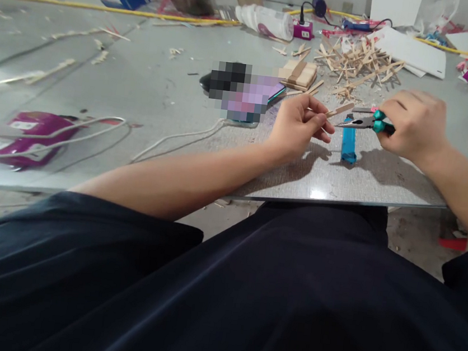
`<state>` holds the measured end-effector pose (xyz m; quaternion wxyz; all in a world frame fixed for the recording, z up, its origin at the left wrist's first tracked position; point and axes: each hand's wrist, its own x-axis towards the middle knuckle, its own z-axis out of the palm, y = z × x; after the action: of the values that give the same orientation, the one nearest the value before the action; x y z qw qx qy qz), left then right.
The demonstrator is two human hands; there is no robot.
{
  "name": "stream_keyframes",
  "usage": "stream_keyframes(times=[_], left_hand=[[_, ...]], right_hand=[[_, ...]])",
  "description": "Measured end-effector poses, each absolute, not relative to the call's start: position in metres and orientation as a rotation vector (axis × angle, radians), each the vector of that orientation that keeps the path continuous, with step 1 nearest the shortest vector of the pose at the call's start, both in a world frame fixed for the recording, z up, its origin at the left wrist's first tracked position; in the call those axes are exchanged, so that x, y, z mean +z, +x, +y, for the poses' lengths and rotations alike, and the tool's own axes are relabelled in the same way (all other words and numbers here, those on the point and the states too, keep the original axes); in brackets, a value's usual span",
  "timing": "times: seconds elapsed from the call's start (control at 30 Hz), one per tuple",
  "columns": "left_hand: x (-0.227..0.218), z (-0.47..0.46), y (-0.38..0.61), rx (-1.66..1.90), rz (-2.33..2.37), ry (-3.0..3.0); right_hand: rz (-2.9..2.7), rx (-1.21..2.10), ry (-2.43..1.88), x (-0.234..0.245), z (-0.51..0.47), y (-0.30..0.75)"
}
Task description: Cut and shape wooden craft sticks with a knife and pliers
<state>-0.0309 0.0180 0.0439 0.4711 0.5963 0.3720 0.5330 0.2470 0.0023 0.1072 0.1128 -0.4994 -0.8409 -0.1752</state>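
Note:
My left hand (301, 121) pinches a flat wooden craft stick (341, 109) between thumb and fingers, its free end pointing right. In my right hand (413, 124) is a pair of needle-nose pliers (362, 123) with teal and black handles. The pliers' tips point left, close to the fingertips of my left hand and just below the stick. Whether the jaws touch the stick I cannot tell. Under the pliers a blue taped block (349, 142) lies on the table, its upper end partly hidden. Behind it a grey metal strip (362, 109) runs towards my right hand.
Behind my hands lie a heap of wooden sticks (359, 63) and a banded stick bundle (300, 75). A partly pixelated phone (254, 96) with a white cable is left of them. A plastic bottle (268, 21) lies farther back. Purple power sockets (31, 138) sit at left, near the table edge (341, 200).

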Motion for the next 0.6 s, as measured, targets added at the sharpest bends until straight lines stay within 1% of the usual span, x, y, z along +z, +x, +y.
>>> stream_keyframes(times=[0.13, 0.47, 0.6], left_hand=[[0.048, 0.011, -0.03, 1.271, 0.913, 1.44], [0.052, 0.004, -0.027, 1.276, 1.001, 1.519], [0.054, 0.001, -0.026, 1.279, 1.011, 1.536]], right_hand=[[-2.408, -0.651, -1.454, 0.098, 0.017, 0.254], [-2.419, -0.703, -1.496, 0.101, 0.011, 0.253], [-2.418, -0.77, -1.539, 0.1, 0.009, 0.248]])
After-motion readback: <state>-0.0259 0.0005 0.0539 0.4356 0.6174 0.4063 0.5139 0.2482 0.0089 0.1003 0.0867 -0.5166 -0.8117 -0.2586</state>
